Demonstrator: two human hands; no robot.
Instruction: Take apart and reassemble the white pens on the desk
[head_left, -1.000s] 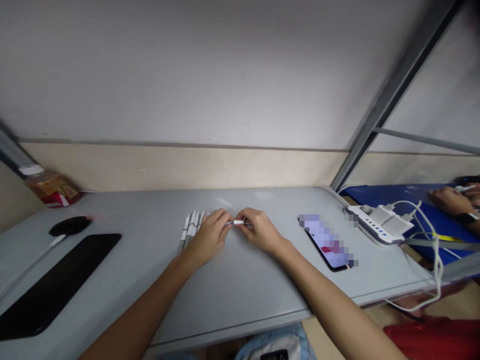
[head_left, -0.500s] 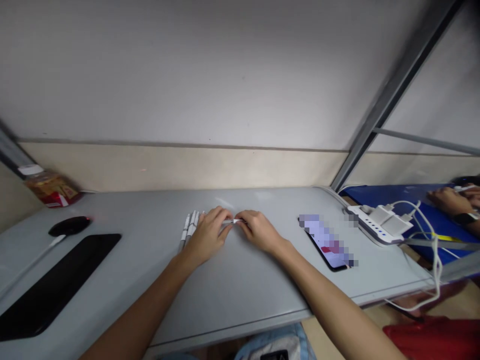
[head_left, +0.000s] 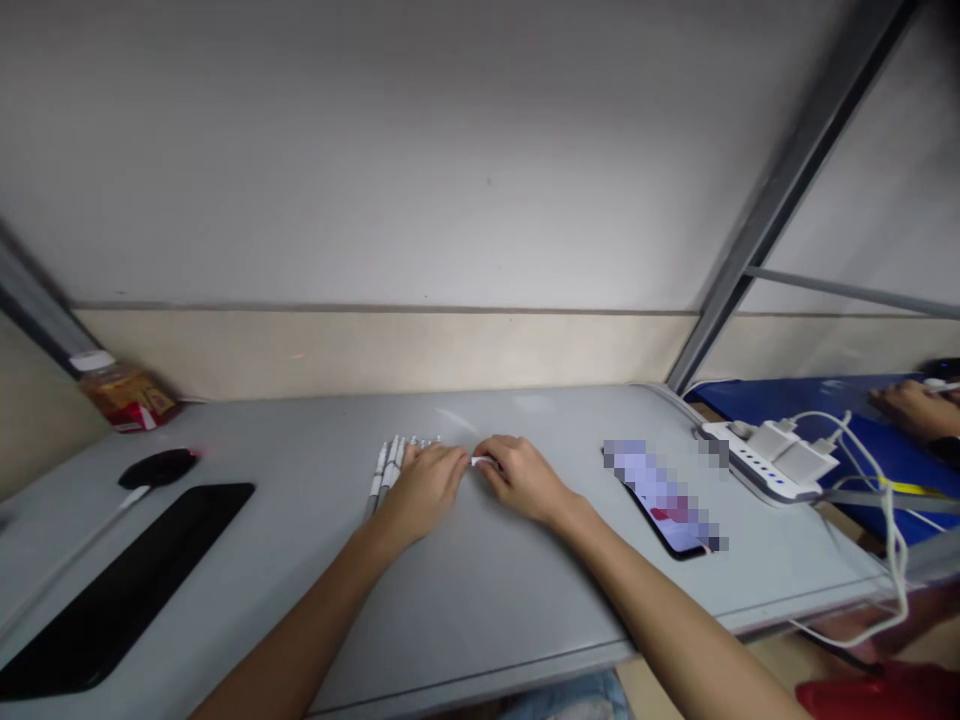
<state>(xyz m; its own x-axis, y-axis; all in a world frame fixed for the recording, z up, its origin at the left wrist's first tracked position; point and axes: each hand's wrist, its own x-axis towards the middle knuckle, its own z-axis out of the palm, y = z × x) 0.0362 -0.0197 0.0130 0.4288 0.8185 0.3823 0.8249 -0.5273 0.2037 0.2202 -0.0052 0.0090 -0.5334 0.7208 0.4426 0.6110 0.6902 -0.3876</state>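
My left hand (head_left: 426,488) and my right hand (head_left: 523,478) meet just above the middle of the desk, fingertips almost touching. Between them shows a short white length of a slim pen (head_left: 482,461), pinched by the right thumb and fingers. The left fingers are closed at its other end, where the rest of the pen is hidden. Beside and behind my left hand lies a row of several white-and-grey pens (head_left: 386,470), partly covered by that hand and wrist.
On the grey desk (head_left: 480,600), a phone (head_left: 664,500) and a power strip (head_left: 765,465) with white plugs lie to the right. Leftward are a black mat (head_left: 142,580), a black round device (head_left: 157,467) with a cable and a bottle (head_left: 127,395). Another person's hand (head_left: 915,405) is at far right.
The left fingers have closed over the grey part of the pen that showed between the hands. More pen tops are visible behind the left hand. The head view has shifted slightly.
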